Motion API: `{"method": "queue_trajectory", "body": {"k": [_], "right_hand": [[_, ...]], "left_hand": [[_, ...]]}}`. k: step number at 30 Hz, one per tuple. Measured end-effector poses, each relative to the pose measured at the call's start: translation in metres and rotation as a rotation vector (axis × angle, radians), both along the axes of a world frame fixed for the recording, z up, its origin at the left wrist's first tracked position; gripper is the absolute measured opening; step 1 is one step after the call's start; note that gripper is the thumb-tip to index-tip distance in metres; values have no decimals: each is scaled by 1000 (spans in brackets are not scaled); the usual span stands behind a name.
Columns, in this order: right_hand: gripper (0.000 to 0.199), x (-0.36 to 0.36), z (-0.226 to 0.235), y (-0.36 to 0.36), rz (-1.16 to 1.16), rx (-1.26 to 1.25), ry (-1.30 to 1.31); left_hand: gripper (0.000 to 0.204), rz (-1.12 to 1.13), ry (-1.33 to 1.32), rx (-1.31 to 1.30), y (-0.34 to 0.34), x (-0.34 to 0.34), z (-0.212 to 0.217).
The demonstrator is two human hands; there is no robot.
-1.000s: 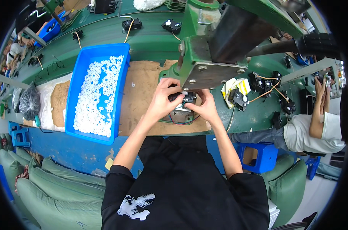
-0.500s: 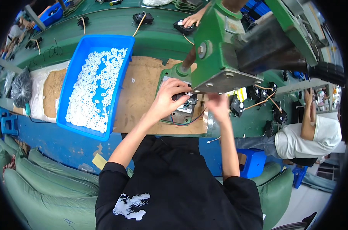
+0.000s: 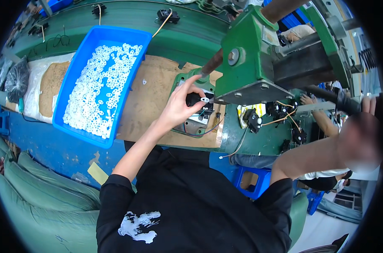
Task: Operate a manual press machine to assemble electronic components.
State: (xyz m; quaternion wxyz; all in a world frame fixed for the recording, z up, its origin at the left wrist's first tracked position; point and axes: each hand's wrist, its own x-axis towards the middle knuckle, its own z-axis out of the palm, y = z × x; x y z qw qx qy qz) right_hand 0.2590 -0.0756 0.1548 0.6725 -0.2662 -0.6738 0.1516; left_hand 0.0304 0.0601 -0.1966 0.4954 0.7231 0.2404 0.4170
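My left hand [image 3: 181, 103] pinches a small white oval plastic piece [image 3: 205, 100] between thumb and index finger. That piece sits at a black device [image 3: 207, 107], partly hidden by the fingers, on the base of a green hand press [image 3: 242, 63]. Thin dark and red wires trail from the device toward the right. My right hand [image 3: 362, 141], blurred and at the right rim, is raised beside the press, its fingers around the black grip of the press lever [image 3: 347, 101].
A blue tray [image 3: 59, 114] of many white pieces stands left of the press on brown board [image 3: 151, 80]. One loose white piece [image 3: 144, 81] lies there. Several black devices with wires [image 3: 252, 120] are at the right. A green conveyor [image 3: 128, 21] runs behind; another person [image 3: 318, 114] is at right.
My right hand has left the device and gone far right and up to the press lever. The left hand stays at the device with the white piece. The view has shifted slightly.
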Motion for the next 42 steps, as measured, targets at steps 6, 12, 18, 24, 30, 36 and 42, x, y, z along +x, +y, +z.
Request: {"method": "queue_trajectory", "body": {"k": [6, 12, 18, 24, 30, 36, 42], "right_hand": [[35, -19, -14, -20, -242, 156, 184], [33, -12, -15, -24, -242, 169, 175], [33, -6, -14, -28, -219, 170, 184], [33, -21, -27, -33, -151, 142, 143], [40, -73, -83, -44, -350, 344, 157], [44, -85, -122, -48, -81, 505, 163], [31, -29, -36, -35, -326, 223, 81]], "left_hand": [[77, -21, 0, 51, 1, -5, 0], [75, -35, -32, -8, -4, 2, 4], [78, 1, -5, 31, -2, -1, 0], [76, -8, -11, 41, -3, -1, 1], [73, 35, -60, -77, 0, -3, 3], [65, 47, -22, 22, 1, 3, -6], [64, 31, -53, 10, -3, -4, -5]]}}
